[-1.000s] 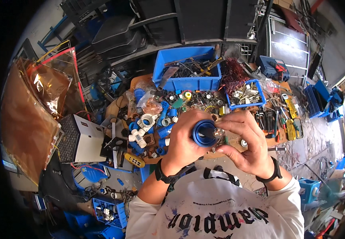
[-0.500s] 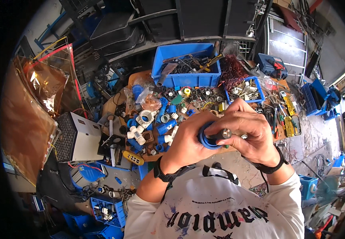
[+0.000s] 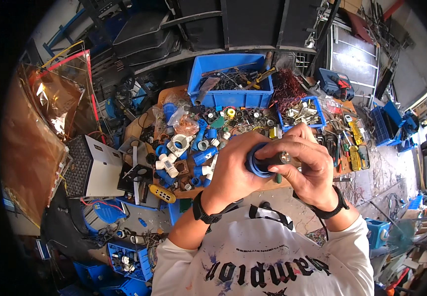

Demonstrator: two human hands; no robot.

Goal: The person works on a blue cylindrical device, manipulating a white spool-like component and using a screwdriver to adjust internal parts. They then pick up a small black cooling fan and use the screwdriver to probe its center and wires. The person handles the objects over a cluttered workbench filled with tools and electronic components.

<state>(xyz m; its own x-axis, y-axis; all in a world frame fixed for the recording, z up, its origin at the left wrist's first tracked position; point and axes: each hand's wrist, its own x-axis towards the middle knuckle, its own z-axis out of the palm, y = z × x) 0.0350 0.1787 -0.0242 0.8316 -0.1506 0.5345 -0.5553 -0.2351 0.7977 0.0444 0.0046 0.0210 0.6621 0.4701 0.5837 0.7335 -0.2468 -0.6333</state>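
Note:
Wrapped round a blue ring-shaped pipe fitting (image 3: 254, 168), my left hand (image 3: 230, 160) keeps it above the bench's front edge, its open mouth facing up and right. A dark, round-ended cylindrical piece (image 3: 274, 160) is pinched between thumb and fingers of my right hand (image 3: 308, 165). Its far end lies at the fitting's mouth; whether it goes inside cannot be made out. Left of my hands on the bench lie a white tee fitting (image 3: 167, 165), a pale round housing (image 3: 179, 144) and a blue pipe piece (image 3: 204, 156).
Behind my hands stands a large blue crate (image 3: 230, 98) of cables and tools. A small blue tray (image 3: 303, 122) of metal parts sits beside a dark red wire tangle (image 3: 290, 89). Hand tools and a yellow bit holder (image 3: 355, 158) lie right; a yellow device (image 3: 162, 193) lies at the left front edge.
The dark cylinder has tipped, so more of its side shows and its rounded end points further right. Both hands keep their hold, the right one shifted slightly left.

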